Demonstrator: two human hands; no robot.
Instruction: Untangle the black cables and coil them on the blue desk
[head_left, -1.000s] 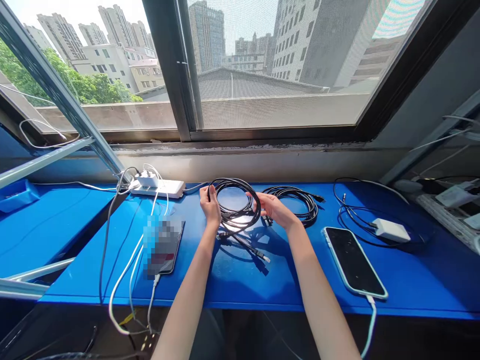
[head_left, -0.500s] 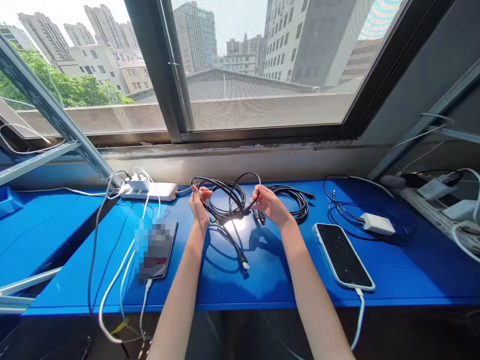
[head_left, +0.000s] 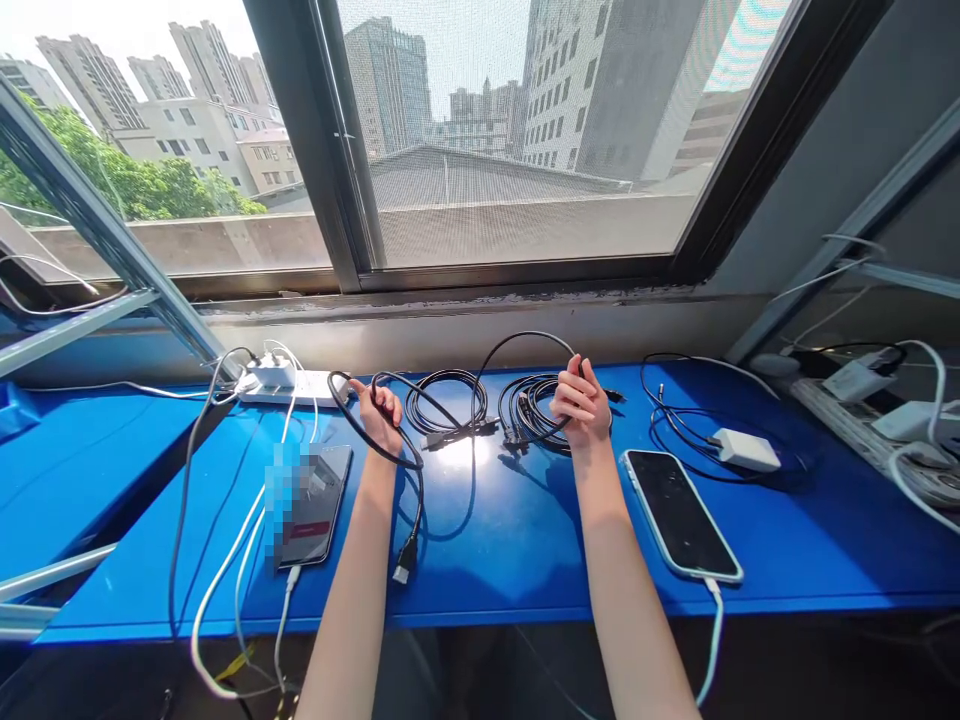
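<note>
My left hand is closed on a black cable, with a loop sticking out to its left and a plug end hanging down near the shelf's front edge. My right hand is closed on another stretch of the same black cable, which arches up between the hands. Loose coils of it lie on the blue shelf between my hands. A second coiled black cable lies just left of my right hand.
A white power strip with plugs sits at the back left. One phone lies left of my left arm, another phone right of my right arm, both on white leads. A white charger with black wire lies further right. A window runs behind.
My hands have moved apart, drawing the black cable out of its coil. The plug end has swung down and left towards the shelf's front edge. The camera has shifted slightly.
</note>
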